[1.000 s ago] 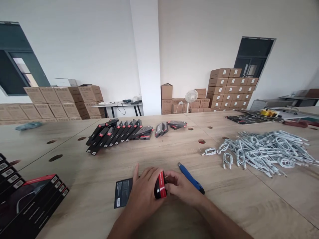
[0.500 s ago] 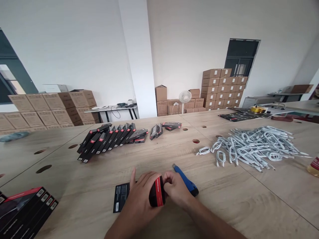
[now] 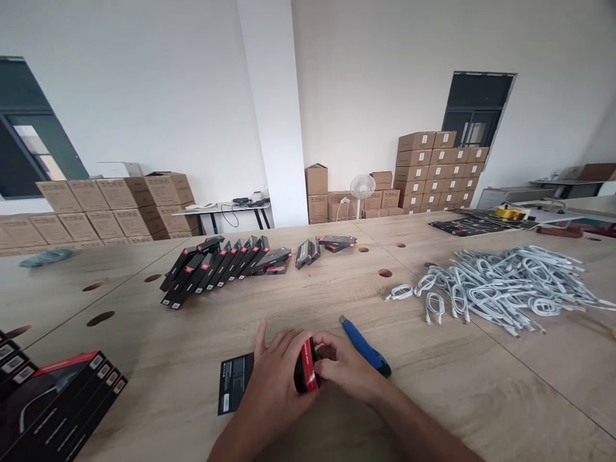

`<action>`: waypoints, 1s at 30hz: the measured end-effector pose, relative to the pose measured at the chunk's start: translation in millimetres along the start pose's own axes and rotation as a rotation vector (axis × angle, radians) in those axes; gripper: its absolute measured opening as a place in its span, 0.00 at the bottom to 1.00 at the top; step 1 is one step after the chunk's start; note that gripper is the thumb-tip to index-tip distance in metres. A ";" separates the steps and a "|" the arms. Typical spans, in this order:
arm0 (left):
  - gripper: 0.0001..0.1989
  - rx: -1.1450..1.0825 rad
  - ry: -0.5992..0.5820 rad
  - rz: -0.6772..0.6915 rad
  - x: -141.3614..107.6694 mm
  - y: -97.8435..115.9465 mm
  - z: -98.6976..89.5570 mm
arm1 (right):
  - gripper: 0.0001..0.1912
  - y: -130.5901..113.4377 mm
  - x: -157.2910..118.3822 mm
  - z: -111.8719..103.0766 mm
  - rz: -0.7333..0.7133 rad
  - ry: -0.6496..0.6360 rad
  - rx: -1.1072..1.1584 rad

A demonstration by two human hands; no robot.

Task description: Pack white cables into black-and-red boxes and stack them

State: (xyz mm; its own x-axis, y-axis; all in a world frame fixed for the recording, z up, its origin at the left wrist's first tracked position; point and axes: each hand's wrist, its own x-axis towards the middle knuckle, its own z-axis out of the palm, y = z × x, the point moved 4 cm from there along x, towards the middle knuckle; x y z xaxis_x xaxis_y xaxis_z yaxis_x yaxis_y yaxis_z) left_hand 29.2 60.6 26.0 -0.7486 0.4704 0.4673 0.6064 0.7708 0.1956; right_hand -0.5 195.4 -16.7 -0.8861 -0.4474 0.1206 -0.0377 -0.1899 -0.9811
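Observation:
My left hand (image 3: pixel 276 378) is wrapped around a small black and red box (image 3: pixel 307 371), which stands on end with its red stripe facing up toward me. At its right side, the curled fingers of my right hand (image 3: pixel 342 367) pinch the edge; my knuckles hide the exact spot. Partly under my left hand, a flat black printed card or box panel (image 3: pixel 233 385) lies on the table. Just beyond my right hand rests a blue utility knife (image 3: pixel 364 346).
Stacked black boxes (image 3: pixel 72 404) stand at the near left. A row of leaning black boxes (image 3: pixel 216 269) lies farther back. Coiled white cables (image 3: pixel 500 289) are heaped on the right. The wooden table (image 3: pixel 433 398) has several round holes. Cartons (image 3: pixel 428 173) line the wall.
The view has swung slightly left, so the surroundings sit farther right. My right fingers have shifted a little along the box edge, and the box stays in my left hand.

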 end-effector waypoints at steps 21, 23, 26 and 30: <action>0.34 -0.110 -0.058 0.066 0.5 6.7 0.9 | 0.09 -7.0 2.0 -1.0 -0.120 0.256 -0.179; 0.34 -0.081 -0.038 0.057 -0.1 3.5 0.7 | 0.10 -7.5 2.3 -0.4 -0.132 0.226 -0.194; 0.31 -0.007 0.005 0.006 -0.4 -3.4 -0.7 | 0.16 -7.0 -0.3 -0.3 -0.164 0.247 -0.225; 0.26 0.094 0.056 -0.072 -0.1 -11.2 -1.3 | 0.24 -11.1 -7.6 -3.2 -0.378 0.314 -0.497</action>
State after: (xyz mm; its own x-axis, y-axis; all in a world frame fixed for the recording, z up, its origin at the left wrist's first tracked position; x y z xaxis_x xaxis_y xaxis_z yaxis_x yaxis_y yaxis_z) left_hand 22.8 51.4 24.9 -0.7713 0.3899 0.5031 0.5221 0.8396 0.1497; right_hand 5.1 203.7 -7.2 -0.8592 -0.1412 0.4918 -0.5105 0.1734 -0.8422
